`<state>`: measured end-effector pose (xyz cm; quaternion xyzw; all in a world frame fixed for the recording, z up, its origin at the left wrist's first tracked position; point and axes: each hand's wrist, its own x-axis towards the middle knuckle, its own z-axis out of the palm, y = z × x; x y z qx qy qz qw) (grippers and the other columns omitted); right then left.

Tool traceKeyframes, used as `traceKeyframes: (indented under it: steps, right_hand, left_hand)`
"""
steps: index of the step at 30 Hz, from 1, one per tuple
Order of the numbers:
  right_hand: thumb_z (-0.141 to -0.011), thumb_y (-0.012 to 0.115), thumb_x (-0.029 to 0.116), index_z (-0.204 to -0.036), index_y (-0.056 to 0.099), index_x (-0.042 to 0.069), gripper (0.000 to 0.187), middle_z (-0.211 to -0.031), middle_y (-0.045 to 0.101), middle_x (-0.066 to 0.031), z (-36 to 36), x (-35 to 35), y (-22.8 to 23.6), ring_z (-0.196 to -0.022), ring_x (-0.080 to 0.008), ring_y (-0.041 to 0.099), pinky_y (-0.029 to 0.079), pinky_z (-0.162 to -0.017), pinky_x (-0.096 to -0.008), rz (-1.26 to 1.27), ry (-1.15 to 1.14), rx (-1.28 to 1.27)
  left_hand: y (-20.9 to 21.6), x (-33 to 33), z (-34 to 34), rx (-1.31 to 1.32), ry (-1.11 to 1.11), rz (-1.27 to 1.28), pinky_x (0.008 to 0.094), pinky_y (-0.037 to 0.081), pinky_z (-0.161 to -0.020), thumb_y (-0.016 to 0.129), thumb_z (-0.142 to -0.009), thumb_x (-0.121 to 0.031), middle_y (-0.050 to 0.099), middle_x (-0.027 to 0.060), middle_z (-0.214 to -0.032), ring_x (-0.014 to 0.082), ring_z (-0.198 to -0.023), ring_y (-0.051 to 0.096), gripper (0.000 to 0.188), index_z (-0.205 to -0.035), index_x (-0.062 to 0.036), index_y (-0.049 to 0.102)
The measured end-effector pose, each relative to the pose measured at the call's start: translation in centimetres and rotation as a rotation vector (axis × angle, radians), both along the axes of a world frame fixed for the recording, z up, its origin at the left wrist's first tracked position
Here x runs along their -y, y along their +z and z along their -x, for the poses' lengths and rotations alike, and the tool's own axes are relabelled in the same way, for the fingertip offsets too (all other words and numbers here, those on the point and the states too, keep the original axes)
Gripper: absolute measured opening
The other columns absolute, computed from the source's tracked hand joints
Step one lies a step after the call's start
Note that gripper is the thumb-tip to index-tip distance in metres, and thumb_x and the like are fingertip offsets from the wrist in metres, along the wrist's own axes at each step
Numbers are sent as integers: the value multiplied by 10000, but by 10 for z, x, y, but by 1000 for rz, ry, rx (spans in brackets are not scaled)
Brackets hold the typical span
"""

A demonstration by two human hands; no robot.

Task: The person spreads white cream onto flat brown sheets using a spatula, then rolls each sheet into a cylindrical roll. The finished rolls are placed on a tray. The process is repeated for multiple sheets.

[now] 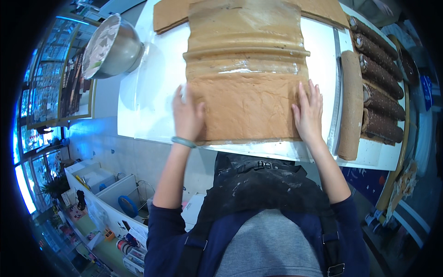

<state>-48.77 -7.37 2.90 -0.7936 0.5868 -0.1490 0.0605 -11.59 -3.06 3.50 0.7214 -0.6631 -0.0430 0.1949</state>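
A flat brown sponge cake sheet (251, 108) lies on the white table in front of me. Beyond it, a tan baking sheet (244, 27) extends away, rumpled into folds across its width where it meets the cake, with white cream smears along that line. My left hand (188, 113), wearing a pale green bangle, is at the cake's left edge with fingers apart; a small white patch shows by its fingertips. At the right edge rests my right hand (309, 111), its fingers spread and stretched out. Neither hand grips anything.
A metal bowl (120, 51) with white cream stands tilted at the left. Flat cake layers (168, 18) lie at the back. On the right are a long light-brown roll (350, 106), a metal strip (336, 92) and several dark cake rolls (380, 74). Another person's hand (383, 7) shows far right.
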Motion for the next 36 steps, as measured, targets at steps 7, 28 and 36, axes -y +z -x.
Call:
traceKeyframes:
  steps: [7, 28, 36]
  right_hand:
    - [-929, 694, 479, -1559, 456, 163, 745, -1639, 356, -177, -34, -4, 25, -1515, -388, 315, 260, -1233, -552, -223, 302, -90]
    - [-931, 739, 196, -1274, 649, 22, 396, -1244, 629, -178, -63, -7, 16, -1124, -300, 614, 510, -962, -399, -53, -759, 423]
    - [-816, 834, 359, -1166, 666, -34, 553, -1212, 657, -237, -21, -12, 7, -1115, -374, 655, 536, -977, -441, -347, -929, 299]
  left_hand:
    - [6, -5, 30, 55, -403, -291, 569, 120, -1272, 553, -991, -583, 288, 177, -1685, 357, -1579, 208, 764, -1596, -141, 407]
    - [15, 154, -49, -403, -972, -167, 450, 495, -999, 700, -913, -133, 646, 159, -1225, 376, -1166, 589, 345, -1237, -23, 654]
    - [6, 196, 129, -162, -1204, -294, 441, 489, -1046, 687, -889, -92, 632, 175, -1278, 374, -1201, 590, 400, -1281, -29, 646]
